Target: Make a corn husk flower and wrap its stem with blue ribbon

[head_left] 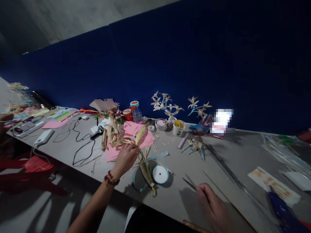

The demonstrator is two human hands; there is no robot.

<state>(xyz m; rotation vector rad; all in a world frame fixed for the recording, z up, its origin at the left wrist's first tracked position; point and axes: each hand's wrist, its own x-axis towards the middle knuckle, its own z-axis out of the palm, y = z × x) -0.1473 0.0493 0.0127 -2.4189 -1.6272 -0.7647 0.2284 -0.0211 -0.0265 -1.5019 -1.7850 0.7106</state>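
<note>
My left hand [127, 156], with a beaded bracelet at the wrist, is closed at the lower end of a pale dried corn husk [142, 133]; its fingertips are partly hidden. Just below and right of it lies a tied bundle of husks [146, 171], beside a white ribbon spool [160, 174] with light blue ribbon. Scissors [190, 183] are gripped in my right hand [213, 205], blades apart and pointing left above the table. A heap of loose husks [113, 134] rests on pink paper [143, 139] beyond my left hand.
Husk flowers [166, 104] stand along the blue wall, near a white tub [179, 128] and a bottle [137, 113]. Thin wires [225, 168] and a stick [229, 201] lie on the right, with a blue glue gun [282, 207]. Cables [84, 150] run at left; another person's hand [5, 119] shows there.
</note>
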